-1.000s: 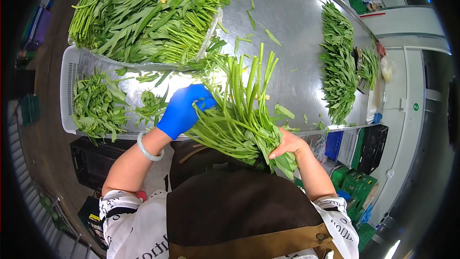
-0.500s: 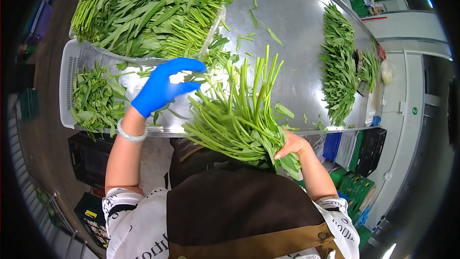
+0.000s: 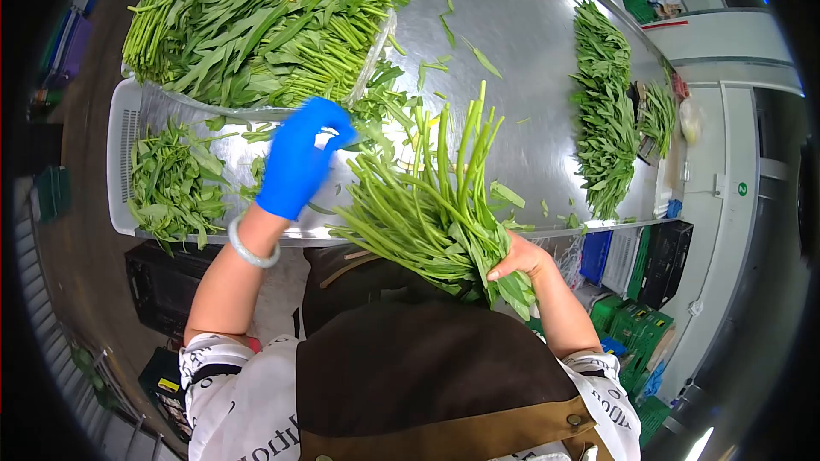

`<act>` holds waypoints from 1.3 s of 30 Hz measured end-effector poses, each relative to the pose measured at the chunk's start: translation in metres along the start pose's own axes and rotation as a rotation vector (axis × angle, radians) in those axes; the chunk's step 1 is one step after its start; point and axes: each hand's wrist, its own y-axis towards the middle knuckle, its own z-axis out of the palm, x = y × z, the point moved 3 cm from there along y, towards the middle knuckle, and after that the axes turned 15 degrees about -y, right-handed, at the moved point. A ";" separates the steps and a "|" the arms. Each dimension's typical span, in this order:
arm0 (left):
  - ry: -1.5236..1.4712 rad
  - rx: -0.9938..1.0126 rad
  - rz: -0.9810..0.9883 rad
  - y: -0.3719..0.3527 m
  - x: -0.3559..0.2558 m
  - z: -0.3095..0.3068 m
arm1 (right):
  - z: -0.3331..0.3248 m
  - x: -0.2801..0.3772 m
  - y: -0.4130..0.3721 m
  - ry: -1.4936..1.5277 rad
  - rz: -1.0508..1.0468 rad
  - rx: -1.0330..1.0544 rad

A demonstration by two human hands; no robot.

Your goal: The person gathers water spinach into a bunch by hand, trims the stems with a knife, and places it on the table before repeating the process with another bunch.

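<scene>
My right hand (image 3: 523,258), bare, is closed round the leafy end of a bunch of water spinach (image 3: 431,213). The bunch is held over the table's near edge, its cut stems fanned up and to the left. My left hand (image 3: 301,158), in a blue glove, is just left of the stems and apart from them. Its fingers are curled in towards the thumb and slightly blurred; whether something small is pinched there I cannot make out. Loose leaves (image 3: 384,115) lie on the metal table (image 3: 530,77) beyond the glove.
A large heap of water spinach (image 3: 265,34) fills the far left. Below it a white basket (image 3: 125,154) holds loose leaves (image 3: 175,179). A row of greens (image 3: 603,111) lies at the right, beside a smaller bunch (image 3: 658,119). Crates (image 3: 632,333) stand below the table at right.
My left hand has moved slightly left, its wrist has turned, and its fingers have curled in from a wider spread. My right hand still holds the bunch in nearly the same place.
</scene>
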 end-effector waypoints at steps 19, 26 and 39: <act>-1.246 -0.308 -0.607 -0.051 0.128 -0.045 | 0.026 0.101 -0.020 -1.441 -0.296 -0.408; -0.387 0.164 -0.652 -0.043 0.024 -0.011 | 0.032 0.098 -0.019 -1.450 -0.332 -0.440; -1.408 -0.111 -0.726 -0.053 0.054 -0.016 | 0.035 0.085 -0.023 -1.418 -0.300 -0.484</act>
